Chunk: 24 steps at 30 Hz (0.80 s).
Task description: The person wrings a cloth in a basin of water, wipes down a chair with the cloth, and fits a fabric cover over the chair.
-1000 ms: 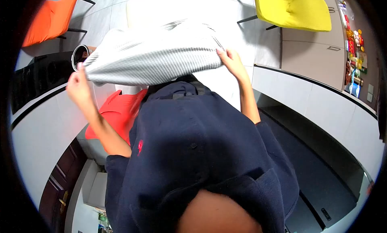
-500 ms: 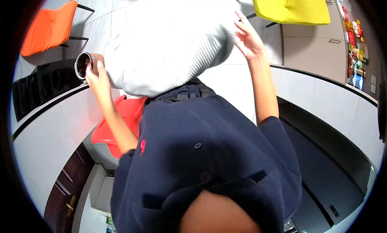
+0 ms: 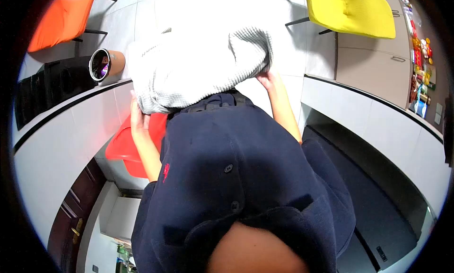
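Note:
A pale grey ribbed knit cloth [image 3: 198, 77] lies bunched on a white table [image 3: 198, 10] right in front of my body. Its right end curls up into a raised fold. At that end my right hand [image 3: 268, 79] grips the near edge, its fingertips hidden under the fabric. My left hand [image 3: 138, 118] is at the cloth's left edge, fingers stretched out along it and thumb apart. Whether the left fingers press on the fabric is hard to see.
A brown bin [image 3: 116, 62] with a dark inside stands at the left. An orange chair [image 3: 64, 20] is at upper left, a yellow chair [image 3: 352, 13] at upper right. A red chair [image 3: 135, 145] sits below my left arm. Packages [image 3: 418, 60] line the far right.
My left hand has come away from near the bin, down to the cloth's left edge. My right hand has moved down and left onto the cloth, whose right end now folds inward.

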### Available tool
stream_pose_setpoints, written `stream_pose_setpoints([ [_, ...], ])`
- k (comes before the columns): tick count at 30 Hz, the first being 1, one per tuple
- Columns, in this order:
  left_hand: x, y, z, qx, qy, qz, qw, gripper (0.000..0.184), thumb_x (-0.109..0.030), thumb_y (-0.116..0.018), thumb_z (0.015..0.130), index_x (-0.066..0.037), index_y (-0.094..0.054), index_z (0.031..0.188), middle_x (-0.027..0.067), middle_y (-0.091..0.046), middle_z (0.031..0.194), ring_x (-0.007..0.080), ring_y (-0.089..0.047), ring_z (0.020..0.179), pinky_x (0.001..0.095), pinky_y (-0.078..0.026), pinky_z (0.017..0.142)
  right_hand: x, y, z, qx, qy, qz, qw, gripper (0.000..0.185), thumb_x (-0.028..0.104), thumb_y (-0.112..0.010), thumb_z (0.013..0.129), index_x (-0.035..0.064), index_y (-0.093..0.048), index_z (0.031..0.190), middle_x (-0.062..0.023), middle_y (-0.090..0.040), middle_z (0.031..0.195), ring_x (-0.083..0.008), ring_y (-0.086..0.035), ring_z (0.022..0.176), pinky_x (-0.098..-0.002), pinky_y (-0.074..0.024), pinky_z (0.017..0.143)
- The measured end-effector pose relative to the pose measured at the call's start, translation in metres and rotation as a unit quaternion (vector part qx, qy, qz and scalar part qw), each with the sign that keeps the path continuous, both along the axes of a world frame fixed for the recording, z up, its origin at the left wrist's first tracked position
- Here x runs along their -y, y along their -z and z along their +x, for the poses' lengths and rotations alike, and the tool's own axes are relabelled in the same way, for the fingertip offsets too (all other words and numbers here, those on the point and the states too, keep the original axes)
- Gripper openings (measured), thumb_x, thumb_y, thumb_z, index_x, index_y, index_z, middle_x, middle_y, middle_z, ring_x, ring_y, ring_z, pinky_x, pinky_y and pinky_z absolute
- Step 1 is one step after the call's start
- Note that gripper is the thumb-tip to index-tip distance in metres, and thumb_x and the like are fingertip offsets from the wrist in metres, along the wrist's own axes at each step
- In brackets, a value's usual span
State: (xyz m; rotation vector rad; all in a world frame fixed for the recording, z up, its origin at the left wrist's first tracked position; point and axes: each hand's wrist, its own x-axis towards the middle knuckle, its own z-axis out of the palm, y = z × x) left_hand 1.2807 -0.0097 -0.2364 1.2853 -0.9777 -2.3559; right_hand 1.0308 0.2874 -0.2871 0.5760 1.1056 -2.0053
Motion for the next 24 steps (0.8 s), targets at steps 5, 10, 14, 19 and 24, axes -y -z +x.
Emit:
stream_pose_setpoints([
  [5,0.045,0.022,0.004,-0.079,-0.057,0.032,0.995,0.041,-0.023,-0.034,0.091,0.003,-0.039,0.122,0.0145,-0.046,0.123,0.0237,-0.044,0.114,0.0387,-0.035,0.096,-0.018,0.018,-0.008,0.017,0.040,-0.139,0.989,0.038,0.028,-0.047,0.086,0.0020,-0.048,0.114,-0.0098,-0.055,0.110,-0.0209,-0.052,0.101,-0.0359,-0.0456,0.084],
  [10,0.062,0.066,0.007,-0.044,-0.046,0.062,0.996,0.036,-0.024,-0.038,0.091,0.000,-0.045,0.117,0.0111,-0.051,0.119,0.0206,-0.048,0.110,0.0357,-0.038,0.094,0.013,0.075,-0.011,-0.353,-0.107,0.058,0.928,0.046,0.032,-0.042,0.088,0.0017,-0.040,0.122,-0.0107,-0.049,0.118,-0.0223,-0.048,0.106,-0.0351,-0.0399,0.091],
  [14,0.075,0.111,0.002,-0.032,-0.080,0.016,0.996,0.038,-0.027,-0.044,0.088,-0.004,-0.047,0.117,0.0087,-0.053,0.115,0.0189,-0.050,0.106,0.0344,-0.041,0.090,0.032,0.079,-0.006,-0.082,0.016,0.005,0.996,0.044,0.031,-0.042,0.088,0.0010,-0.040,0.120,-0.0108,-0.050,0.117,-0.0225,-0.048,0.105,-0.0347,-0.0399,0.091],
  [19,0.153,0.186,0.060,0.103,-0.217,0.102,0.965,0.054,-0.044,-0.025,0.089,-0.006,-0.041,0.123,0.0130,-0.045,0.124,0.0311,-0.042,0.114,0.0473,-0.035,0.096,0.049,0.099,-0.011,-0.047,0.045,0.025,0.998,0.042,0.029,-0.043,0.088,0.0002,-0.041,0.118,-0.0108,-0.050,0.115,-0.0228,-0.048,0.104,-0.0342,-0.0398,0.090],
  [24,0.126,0.199,0.012,0.159,-0.125,0.076,0.976,0.055,-0.045,-0.024,0.090,-0.006,-0.034,0.128,0.0101,-0.039,0.130,0.0282,-0.036,0.120,0.0424,-0.031,0.100,0.058,0.107,-0.018,-0.033,0.052,0.042,0.997,0.040,0.028,-0.043,0.087,-0.0006,-0.041,0.116,-0.0109,-0.050,0.114,-0.0231,-0.048,0.103,-0.0337,-0.0397,0.089],
])
